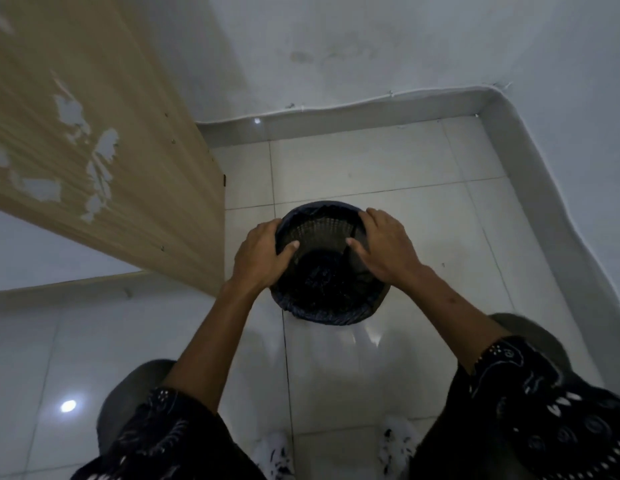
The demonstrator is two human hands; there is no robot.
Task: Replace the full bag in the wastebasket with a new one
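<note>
A round dark mesh wastebasket [322,230] stands on the tiled floor in front of me. A black plastic bag [322,315] lines it, its edge folded down over the rim on the near side and along the far rim. My left hand [262,252] grips the left rim with the thumb inside the basket. My right hand [384,245] holds the right rim the same way, thumb inside and fingers over the bag edge. The far inner mesh wall shows bare; crumpled black plastic lies at the bottom.
A worn wooden panel [104,150] rises close on the left of the basket. White walls and a grey skirting [371,114] close the corner behind and to the right. Glossy white floor tiles [371,174] surround the basket; my slippered feet [274,455] stand near the frame's bottom edge.
</note>
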